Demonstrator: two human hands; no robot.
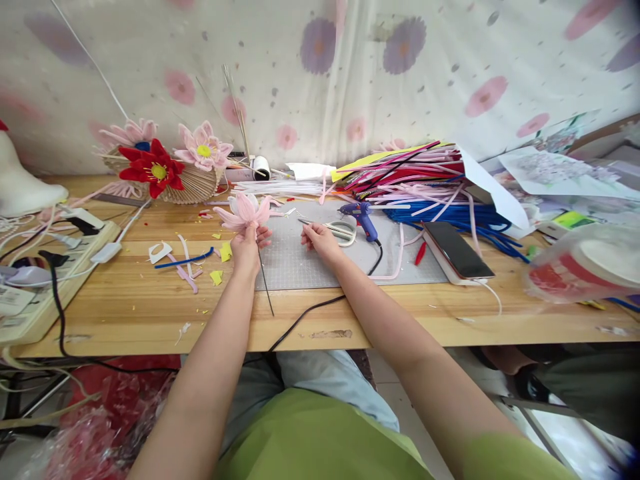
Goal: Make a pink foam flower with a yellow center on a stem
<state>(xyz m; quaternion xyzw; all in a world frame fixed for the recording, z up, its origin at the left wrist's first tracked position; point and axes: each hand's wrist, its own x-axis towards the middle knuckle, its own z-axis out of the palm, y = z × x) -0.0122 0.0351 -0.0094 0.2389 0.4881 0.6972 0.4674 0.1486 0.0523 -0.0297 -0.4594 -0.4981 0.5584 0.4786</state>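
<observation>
My left hand (246,248) is closed round the base of a pale pink fuzzy-wire flower (246,211). Its thin dark stem (266,283) slants down below the hand, over the wooden table. My right hand (320,241) has its fingers pinched together above the grey cutting mat (295,270); anything between the fingertips is too small to make out. Just behind that hand are scissors with pale handles (345,233), their blades pointing left. A blue glue gun (364,219) lies on the mat to the right of the scissors.
Yellow scraps (226,251) and cut fuzzy wires (185,261) lie left of the mat. Finished flowers (157,172) stand at the back left, bundled pipe cleaners (415,173) at the back right. A phone (457,249), power strip (65,273) and black cord (310,310) are also there.
</observation>
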